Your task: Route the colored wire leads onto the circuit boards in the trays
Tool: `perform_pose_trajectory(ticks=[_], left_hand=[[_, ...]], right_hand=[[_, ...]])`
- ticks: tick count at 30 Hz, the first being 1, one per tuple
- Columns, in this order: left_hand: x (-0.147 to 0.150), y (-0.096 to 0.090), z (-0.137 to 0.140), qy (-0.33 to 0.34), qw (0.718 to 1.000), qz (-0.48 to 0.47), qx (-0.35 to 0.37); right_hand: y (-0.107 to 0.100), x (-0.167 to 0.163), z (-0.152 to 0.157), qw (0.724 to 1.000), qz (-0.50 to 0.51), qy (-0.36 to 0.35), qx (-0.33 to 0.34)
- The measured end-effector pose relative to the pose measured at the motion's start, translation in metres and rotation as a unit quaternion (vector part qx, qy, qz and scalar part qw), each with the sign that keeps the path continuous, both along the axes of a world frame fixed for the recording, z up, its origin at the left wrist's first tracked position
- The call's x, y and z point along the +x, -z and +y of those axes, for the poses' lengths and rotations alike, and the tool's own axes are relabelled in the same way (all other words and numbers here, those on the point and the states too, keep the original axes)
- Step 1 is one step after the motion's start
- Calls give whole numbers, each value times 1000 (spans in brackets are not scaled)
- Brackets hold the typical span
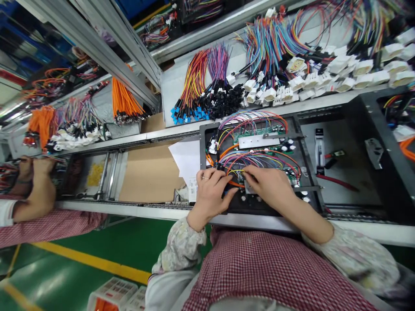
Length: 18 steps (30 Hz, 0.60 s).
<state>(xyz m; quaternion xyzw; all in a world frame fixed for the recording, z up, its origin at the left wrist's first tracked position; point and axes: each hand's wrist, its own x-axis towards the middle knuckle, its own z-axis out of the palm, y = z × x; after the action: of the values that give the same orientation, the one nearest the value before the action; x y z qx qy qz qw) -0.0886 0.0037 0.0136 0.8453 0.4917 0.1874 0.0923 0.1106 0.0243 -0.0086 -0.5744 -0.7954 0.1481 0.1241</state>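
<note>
A black metal tray point(205, 142) lies in front of me with two green circuit boards in it. Coloured wires arch over the upper circuit board point(279, 129) and crowd around the lower one. My right hand point(269, 183) pinches a yellow wire point(237, 171) at the lower board, thumb and fingertips together. My left hand point(212, 190) rests at the tray's lower left, beside the bundle of wires, its thumb held apart from the fingers. What lies under its curled fingers is hidden. Orange cables point(229, 151) run along the tray's left side.
Sorted wire harnesses point(194, 86) and white connectors point(311, 80) lie on the shelf behind the tray. Brown cardboard point(149, 172) and white paper point(186, 157) are to the left. A red-handled tool point(337, 182) lies at right. A co-worker's hands point(39, 172) work at far left.
</note>
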Motion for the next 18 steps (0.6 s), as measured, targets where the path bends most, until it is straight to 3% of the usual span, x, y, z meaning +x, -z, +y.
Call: perform_pose_trajectory(ticks=[5, 18], left_hand=[[0, 5, 1, -10, 1000, 16, 13], [1, 8, -3, -38, 998, 42, 41]], right_hand=[[0, -1, 0, 999, -8, -30, 11], [4, -1, 0, 1000, 3, -24, 20]])
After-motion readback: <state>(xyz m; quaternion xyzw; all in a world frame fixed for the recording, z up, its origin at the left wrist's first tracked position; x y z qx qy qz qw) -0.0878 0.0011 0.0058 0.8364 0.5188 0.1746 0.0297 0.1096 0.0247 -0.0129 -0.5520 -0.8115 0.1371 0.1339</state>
